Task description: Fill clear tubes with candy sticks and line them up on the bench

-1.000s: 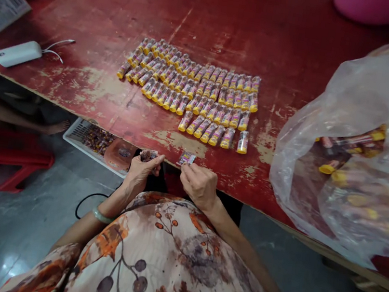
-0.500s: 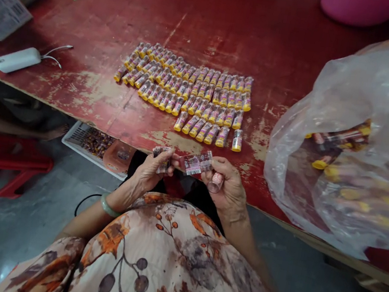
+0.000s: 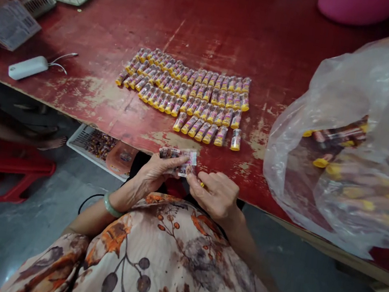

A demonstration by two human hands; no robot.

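Left fingers (image 3: 173, 162): clamped, thumb on top, on a small sheaf of printed labels (image 3: 191, 158), lower centre of the frame, over the table's near edge
Left hand (image 3: 149, 173): knuckles outward, well filled by the labels
Right hand (image 3: 219, 196): curled round a tube (image 3: 202, 185) of which only a bit of yellow end shows; thumb and forefinger meet at the lower right corner of the labels, whether pinching or merely touching cannot be told
Change noted: half a second ago one label was stretched out between the hands and the tube's clear end faced up; now the label lies close over the others at the left thumb, and the clear end is out of sight
Bearing on the work: label and tube appear to be brought together, judged from how near the hands are; the join itself is hidden
Rows (image 3: 207, 93): wrapped, yellow-capped tubes, centre of the frame, unaltered
End tube (image 3: 236, 140): upright in the picture, a little apart, right end of the lowest row
Bag (image 3: 338, 89): clear plastic, more tubes inside, right of the frame
Tray (image 3: 78, 146): small wrapped pieces, below the table, lower left
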